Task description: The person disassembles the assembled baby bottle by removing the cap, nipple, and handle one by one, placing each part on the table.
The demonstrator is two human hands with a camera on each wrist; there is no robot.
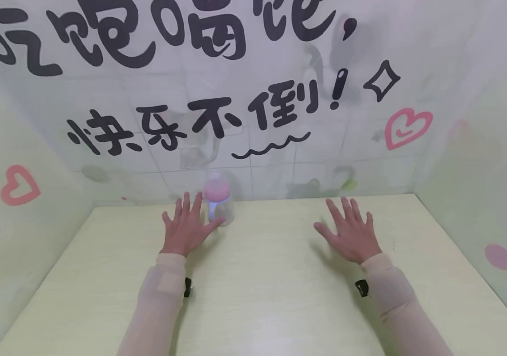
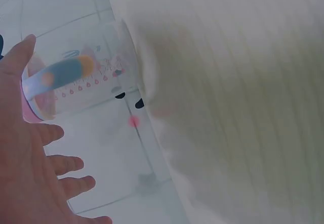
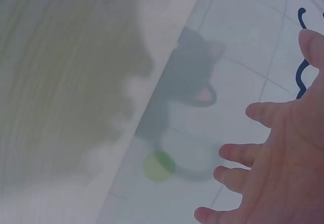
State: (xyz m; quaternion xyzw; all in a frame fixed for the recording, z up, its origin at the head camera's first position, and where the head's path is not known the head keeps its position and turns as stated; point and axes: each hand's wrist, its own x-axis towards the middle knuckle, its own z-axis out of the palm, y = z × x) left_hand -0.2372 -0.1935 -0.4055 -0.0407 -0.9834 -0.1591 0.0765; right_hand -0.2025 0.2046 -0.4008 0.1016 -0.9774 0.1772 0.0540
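A clear baby bottle (image 1: 218,198) with a pink cap and printed marks stands upright at the back of the table, left of the middle. My left hand (image 1: 185,225) is spread open just left of it, its thumb overlapping the bottle's lower part in the head view. In the left wrist view the bottle (image 2: 86,75) shows sideways beyond the thumb of the left hand (image 2: 30,148). To the right, my right hand (image 1: 348,232) is held over the table with fingers spread and nothing in it. The palm of the right hand (image 3: 283,158) shows in the right wrist view.
The pale wood-grain table (image 1: 262,277) ends at a white back wall (image 1: 271,173) printed with large dark lettering. Side walls with pink hearts and dots bound the table on the left (image 1: 22,237) and right (image 1: 480,198). Dark wrist devices sit under both cuffs.
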